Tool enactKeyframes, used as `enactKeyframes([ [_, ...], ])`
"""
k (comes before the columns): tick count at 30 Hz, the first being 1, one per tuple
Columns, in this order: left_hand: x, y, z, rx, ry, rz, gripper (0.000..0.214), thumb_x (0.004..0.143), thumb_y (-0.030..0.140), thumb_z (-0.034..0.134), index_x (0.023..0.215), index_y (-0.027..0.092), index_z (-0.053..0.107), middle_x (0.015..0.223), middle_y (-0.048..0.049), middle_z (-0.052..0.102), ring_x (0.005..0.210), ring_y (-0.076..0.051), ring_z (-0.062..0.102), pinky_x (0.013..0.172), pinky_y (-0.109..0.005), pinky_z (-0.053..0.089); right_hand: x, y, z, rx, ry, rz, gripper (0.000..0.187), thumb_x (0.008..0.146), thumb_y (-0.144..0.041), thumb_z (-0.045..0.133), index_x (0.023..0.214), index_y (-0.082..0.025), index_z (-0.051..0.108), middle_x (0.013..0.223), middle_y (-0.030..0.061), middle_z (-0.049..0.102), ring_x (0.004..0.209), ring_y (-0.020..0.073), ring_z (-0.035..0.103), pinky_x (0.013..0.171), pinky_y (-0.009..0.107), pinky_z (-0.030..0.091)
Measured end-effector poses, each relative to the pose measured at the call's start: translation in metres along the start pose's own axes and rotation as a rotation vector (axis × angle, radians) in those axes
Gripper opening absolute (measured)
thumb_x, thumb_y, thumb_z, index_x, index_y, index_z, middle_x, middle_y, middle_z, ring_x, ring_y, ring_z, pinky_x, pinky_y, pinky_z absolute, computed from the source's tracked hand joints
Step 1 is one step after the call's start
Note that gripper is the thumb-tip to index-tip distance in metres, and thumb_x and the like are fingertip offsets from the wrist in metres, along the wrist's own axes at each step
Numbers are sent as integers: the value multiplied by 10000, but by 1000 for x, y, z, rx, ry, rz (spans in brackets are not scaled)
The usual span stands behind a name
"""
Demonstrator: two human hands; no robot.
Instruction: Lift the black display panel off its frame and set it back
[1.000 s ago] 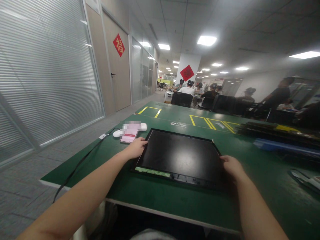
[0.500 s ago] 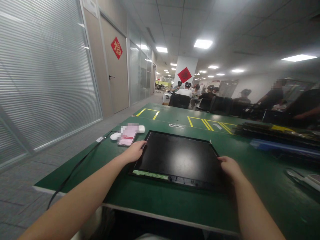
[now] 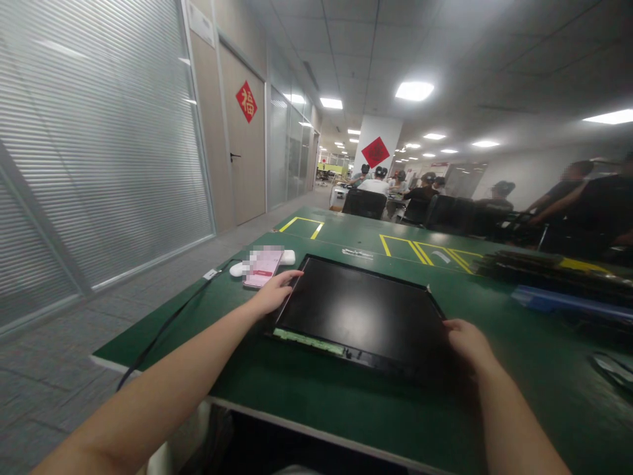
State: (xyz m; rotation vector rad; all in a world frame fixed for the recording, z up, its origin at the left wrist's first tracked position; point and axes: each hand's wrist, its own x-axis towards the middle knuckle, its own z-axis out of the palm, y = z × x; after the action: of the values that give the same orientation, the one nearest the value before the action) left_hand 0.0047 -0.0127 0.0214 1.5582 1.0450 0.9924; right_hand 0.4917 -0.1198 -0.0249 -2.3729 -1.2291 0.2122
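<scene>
A black flat display panel [image 3: 363, 307] lies on the green table [image 3: 306, 389], with a green circuit strip along its near edge. My left hand [image 3: 273, 292] rests on the panel's left edge, fingers stretched forward along it. My right hand [image 3: 467, 342] lies on the panel's right near corner, fingers curled over the edge. Both hands touch the panel at opposite sides.
A pink phone [image 3: 262, 267] and a white device [image 3: 287, 257] with a black cable [image 3: 168, 323] lie left of the panel. Dark stacked panels [image 3: 548, 267] and a blue strip [image 3: 554, 298] sit at the right. Yellow tape marks the table's far part. Several people sit beyond.
My left hand has slid a little forward along the panel's left edge and its fingers have stretched out. The view has shifted slightly; the panel stays flat on the table.
</scene>
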Motion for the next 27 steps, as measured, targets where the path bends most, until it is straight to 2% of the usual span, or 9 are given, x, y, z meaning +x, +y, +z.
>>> enactKeyframes([
  [3, -1, 3, 5, -194, 31, -59, 518, 717, 65, 594, 1209, 215, 652, 1415, -76, 620, 1125, -249, 685, 887, -357, 594, -1, -2, -2, 8, -21, 41, 356, 707, -129, 583, 1007, -201, 759, 1078, 105, 757, 981, 251, 711, 766, 299, 530],
  [7, 0, 2, 9, -276, 101, -147, 494, 694, 19, 612, 1151, 198, 667, 1292, -80, 696, 943, -230, 738, 769, -343, 617, -4, -7, -6, 7, -9, 52, 401, 698, -110, 574, 1044, -188, 760, 1115, 123, 745, 1017, 270, 697, 804, 326, 530],
  [12, 3, 0, 10, -385, 201, -208, 431, 730, 19, 655, 1133, 170, 683, 1269, -97, 710, 955, -203, 736, 813, -307, 601, -4, -7, -6, 37, -63, 79, 395, 715, -147, 578, 1070, -181, 749, 1105, 125, 743, 1000, 266, 701, 819, 327, 534],
  [16, 1, 3, 10, -504, 135, -326, 683, 725, 47, 730, 1372, 181, 561, 1132, -120, 758, 709, -198, 745, 683, -341, 615, -1, -3, -4, 15, -27, 49, 388, 701, -143, 579, 1041, -198, 757, 1106, 116, 744, 1012, 269, 698, 828, 330, 532],
  [19, -1, 5, 10, -534, 101, -363, 846, 688, 28, 767, 1464, 185, 469, 1027, -109, 780, 629, -203, 737, 640, -349, 616, 1, -1, -3, 25, -17, 32, 364, 686, -154, 606, 1007, -215, 767, 1044, 110, 756, 968, 262, 709, 797, 318, 538],
  [22, -2, 4, 9, -558, 57, -371, 891, 664, 41, 804, 1476, 155, 453, 924, -106, 786, 647, -234, 748, 634, -365, 622, -1, -3, -4, 14, -5, 40, 380, 690, -146, 596, 1022, -217, 768, 1056, 107, 757, 982, 268, 707, 811, 329, 540],
  [27, 0, -1, 8, -569, -18, -350, 848, 629, 35, 834, 1413, 163, 537, 883, -88, 786, 690, -250, 759, 655, -371, 631, -5, -8, -7, 6, -21, 52, 413, 699, -128, 571, 1062, -179, 761, 1119, 129, 744, 1020, 281, 698, 838, 346, 539],
])
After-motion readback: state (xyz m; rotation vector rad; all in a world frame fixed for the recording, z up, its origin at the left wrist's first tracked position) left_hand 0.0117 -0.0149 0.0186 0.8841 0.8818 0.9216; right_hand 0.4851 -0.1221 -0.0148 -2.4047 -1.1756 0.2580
